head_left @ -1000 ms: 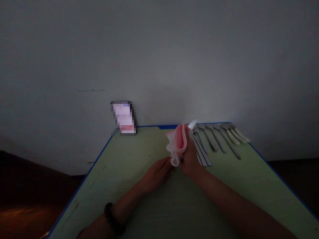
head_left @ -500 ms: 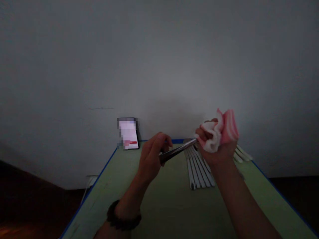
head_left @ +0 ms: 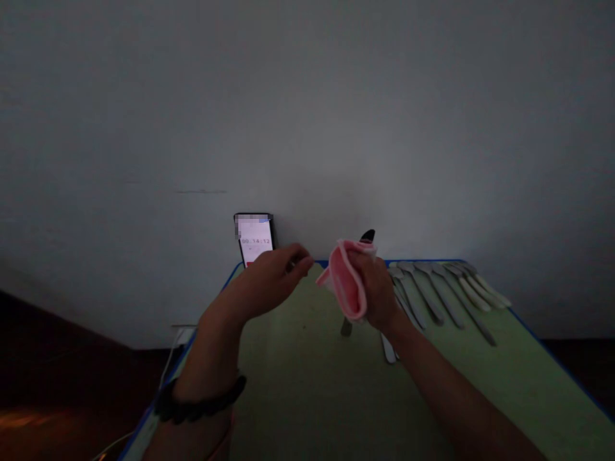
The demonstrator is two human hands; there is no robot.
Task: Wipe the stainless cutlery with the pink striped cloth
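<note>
My right hand (head_left: 377, 291) is closed around a folded pink and white cloth (head_left: 343, 282), which wraps a metal table knife (head_left: 346, 327). The knife stands steeply tilted; its dark blade tip shows above the cloth and its handle end below, while the middle is hidden. To the left, my left hand (head_left: 266, 282) is apart from the cloth, its fingers loosely bent and thumb separate, with nothing visible in them. A dark beaded bracelet circles its wrist. Just right of my right hand lie several spoons (head_left: 449, 298), and knife handles (head_left: 388, 351) show partly under the forearm.
A phone (head_left: 255, 237) with a lit timer leans on the wall behind my left hand, partly covered by it. Several pale-handled pieces of cutlery (head_left: 490, 291) lie at the table's far right. The green table (head_left: 307, 384) has a blue edge and meets the wall (head_left: 307, 128).
My left hand has let go of the knife and moved left. My right hand has moved left with cloth and knife, and the knife has swung from nearly level to steep. The spoons are now uncovered.
</note>
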